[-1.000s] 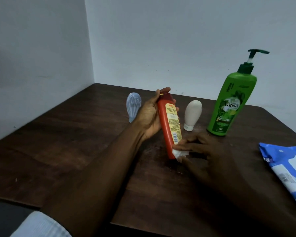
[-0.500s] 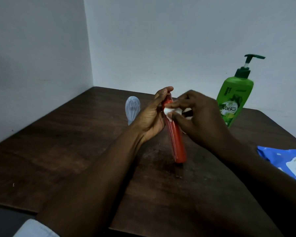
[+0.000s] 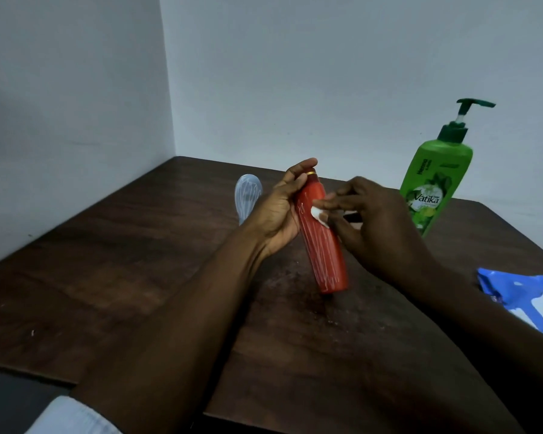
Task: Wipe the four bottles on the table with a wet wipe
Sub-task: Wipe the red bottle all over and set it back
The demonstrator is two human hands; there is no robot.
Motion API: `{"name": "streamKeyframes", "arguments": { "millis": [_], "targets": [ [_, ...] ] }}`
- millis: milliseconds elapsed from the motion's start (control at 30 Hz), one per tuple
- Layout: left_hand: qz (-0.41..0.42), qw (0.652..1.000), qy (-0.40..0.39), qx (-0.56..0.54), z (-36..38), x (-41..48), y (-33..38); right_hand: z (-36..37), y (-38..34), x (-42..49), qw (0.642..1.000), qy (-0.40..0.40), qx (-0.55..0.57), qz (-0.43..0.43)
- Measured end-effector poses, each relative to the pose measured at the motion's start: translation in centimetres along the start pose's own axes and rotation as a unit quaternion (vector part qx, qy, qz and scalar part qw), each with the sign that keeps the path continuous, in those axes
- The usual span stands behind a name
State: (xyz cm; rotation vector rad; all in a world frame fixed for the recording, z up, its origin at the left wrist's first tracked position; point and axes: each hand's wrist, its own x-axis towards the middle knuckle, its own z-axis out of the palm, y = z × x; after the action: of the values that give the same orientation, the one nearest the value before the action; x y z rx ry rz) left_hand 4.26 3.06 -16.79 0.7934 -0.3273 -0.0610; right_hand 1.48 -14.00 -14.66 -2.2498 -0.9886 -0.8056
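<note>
My left hand [image 3: 279, 214] grips the upper part of a red bottle [image 3: 325, 255], which stands tilted with its base on the dark wooden table [image 3: 123, 261]. My right hand [image 3: 373, 227] pinches a small white wet wipe [image 3: 318, 214] against the bottle's upper side. A pale blue bottle [image 3: 246, 195] stands behind my left hand. A green pump bottle [image 3: 433, 183] stands at the back right. The white bottle is hidden behind my right hand.
A blue wet-wipe pack [image 3: 527, 299] lies at the table's right edge. Grey walls meet in a corner behind the table. The table's front edge runs below my forearms.
The wipe went from the bottle's base up to near its cap, then slightly back down. My left hand turned the bottle, so its label now faces away.
</note>
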Motion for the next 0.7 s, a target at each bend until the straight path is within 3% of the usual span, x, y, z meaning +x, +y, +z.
{"name": "streamKeyframes", "arguments": {
  "millis": [400, 700],
  "targets": [
    [-0.014, 0.993, 0.023, 0.114, -0.3, -0.3, 0.2, -0.9, 0.6, -8.5, 0.999, -0.049, -0.001, 0.000],
    [-0.025, 0.995, 0.060, 0.080, -0.2, -0.3, 0.4, -0.8, 1.2, -7.6, 0.999, -0.049, 0.010, 0.003]
  ]
}}
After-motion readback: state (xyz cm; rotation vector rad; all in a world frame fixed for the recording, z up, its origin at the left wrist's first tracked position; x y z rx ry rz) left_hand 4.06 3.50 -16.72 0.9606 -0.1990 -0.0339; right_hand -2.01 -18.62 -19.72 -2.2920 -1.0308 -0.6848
